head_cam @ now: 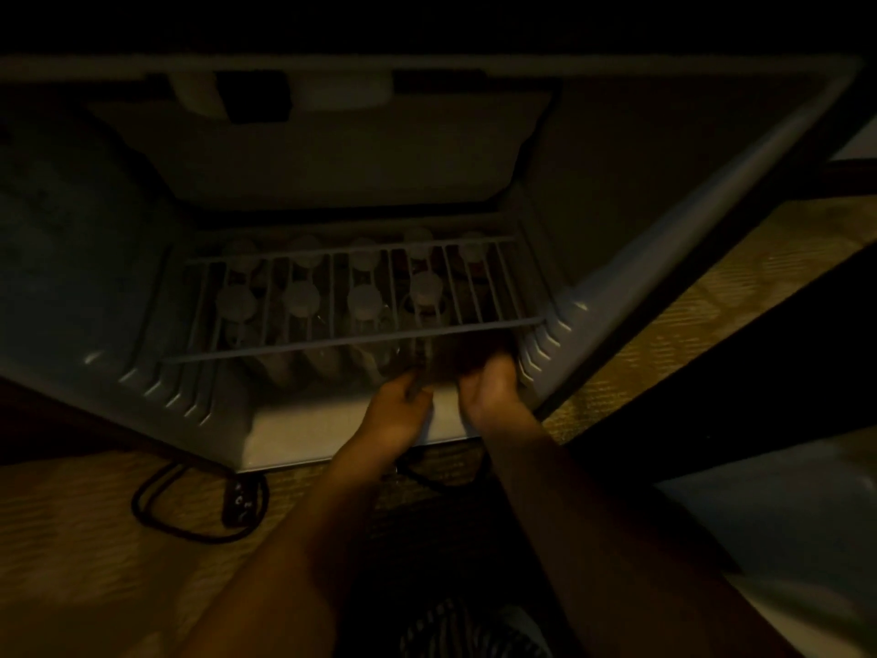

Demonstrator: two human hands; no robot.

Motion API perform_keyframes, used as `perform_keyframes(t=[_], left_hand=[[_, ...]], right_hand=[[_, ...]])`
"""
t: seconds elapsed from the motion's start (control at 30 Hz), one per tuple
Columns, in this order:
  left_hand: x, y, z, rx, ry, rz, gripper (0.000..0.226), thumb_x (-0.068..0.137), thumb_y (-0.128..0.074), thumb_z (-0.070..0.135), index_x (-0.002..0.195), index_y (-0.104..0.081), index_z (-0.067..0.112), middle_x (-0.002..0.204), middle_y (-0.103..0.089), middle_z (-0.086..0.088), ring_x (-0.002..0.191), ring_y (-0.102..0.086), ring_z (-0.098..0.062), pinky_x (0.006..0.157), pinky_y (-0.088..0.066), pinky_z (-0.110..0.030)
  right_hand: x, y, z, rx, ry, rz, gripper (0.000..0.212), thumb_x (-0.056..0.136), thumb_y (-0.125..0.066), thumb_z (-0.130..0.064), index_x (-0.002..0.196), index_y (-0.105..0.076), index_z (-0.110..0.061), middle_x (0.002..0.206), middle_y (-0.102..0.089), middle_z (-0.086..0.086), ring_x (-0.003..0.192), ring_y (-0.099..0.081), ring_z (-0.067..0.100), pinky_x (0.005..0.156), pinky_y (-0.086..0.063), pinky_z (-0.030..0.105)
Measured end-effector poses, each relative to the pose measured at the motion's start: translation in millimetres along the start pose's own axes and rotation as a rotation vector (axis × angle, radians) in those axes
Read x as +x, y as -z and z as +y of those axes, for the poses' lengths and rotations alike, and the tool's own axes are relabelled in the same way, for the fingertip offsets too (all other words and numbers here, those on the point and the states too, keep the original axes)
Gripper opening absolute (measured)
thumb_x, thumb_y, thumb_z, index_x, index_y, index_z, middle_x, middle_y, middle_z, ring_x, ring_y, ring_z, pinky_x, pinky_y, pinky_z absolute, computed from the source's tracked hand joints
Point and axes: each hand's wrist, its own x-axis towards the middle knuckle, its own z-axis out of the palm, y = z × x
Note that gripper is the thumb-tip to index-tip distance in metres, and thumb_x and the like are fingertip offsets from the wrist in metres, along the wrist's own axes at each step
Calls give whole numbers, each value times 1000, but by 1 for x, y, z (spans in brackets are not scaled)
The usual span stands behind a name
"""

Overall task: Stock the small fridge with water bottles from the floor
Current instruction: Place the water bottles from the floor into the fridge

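White-capped clear water bottles [301,299] fill the small white fridge [308,434] under its white wire shelf [351,341], leaving room at 4 o'clock. There the left hand [403,413] and right hand [489,389] (fingers curled) grip one blurred bottle [434,360].

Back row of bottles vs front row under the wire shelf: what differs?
The back row shows five caps; the front row shows four. The back row spans the shelf width; the front row leaves a gap at its right end. Both stand upright under the wire shelf.

Bottles [365,303] in fridge [332,434], under wire shelf [351,341]
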Motion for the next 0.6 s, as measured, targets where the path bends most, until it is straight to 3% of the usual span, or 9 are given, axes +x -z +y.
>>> perform_keyframes(t=[0.13, 0.23, 0.3, 0.4, 0.5, 0.6], left_hand=[[-16, 9, -6, -28, 44, 0, 24, 93, -48, 10, 115, -59, 5, 111, -61, -14, 111, -56, -27, 93, -39, -29], [-32, 15, -5, -34, 73, -37, 22, 94, -48, 11, 111, -61, 13, 113, -62, -10, 113, -55, -24, 100, -39, -29], [-45, 20, -1, 24, 60, -58, 15, 94, -48, 12, 101, -61, 16, 112, -63, -11, 105, -55, -21, 93, -39, -25], [-65, 32, 8, 86, 29, -105, 18, 95, -46, 16, 104, -61, 11, 106, -62, -11, 98, -56, -17, 73, -45, -14], [-88, 48, 20, 145, 28, -123, 29, 96, -45, 21, 114, -60, 4, 108, -60, -11, 101, -55, -23, 84, -43, -27], [-114, 66, 36, 218, 3, -98, 32, 96, -44, 21, 111, -59, -3, 101, -58, -19, 93, -51, -19, 80, -37, -25]], right_hand=[[-16, 3, 0, 239, -100, -106, 41, 98, -36, -19, 137, -42, -7, 140, -47, 12, 132, -42, 29, 100, -36, 32], [-33, 10, 4, 121, -39, -176, 43, 99, -35, -26, 139, -41, -10, 143, -46, 10, 132, -43, 24, 99, -35, 33], [-50, 15, 2, 58, -24, -195, 43, 99, -36, -25, 138, -41, -6, 140, -48, 14, 131, -45, 26, 103, -36, 35], [-70, 20, -5, -50, 13, -200, 35, 99, -38, -21, 127, -51, -6, 129, -57, 15, 120, -54, 28, 106, -40, 41], [-94, 22, -16, -200, 50, -258, 25, 98, -39, -20, 113, -57, -13, 114, -64, 12, 95, -61, 22, 90, -48, 38], [-131, 23, -37, -360, 119, -325, 22, 97, -41, -19, 109, -59, -11, 96, -65, 6, 83, -61, 18, 76, -48, 30]])
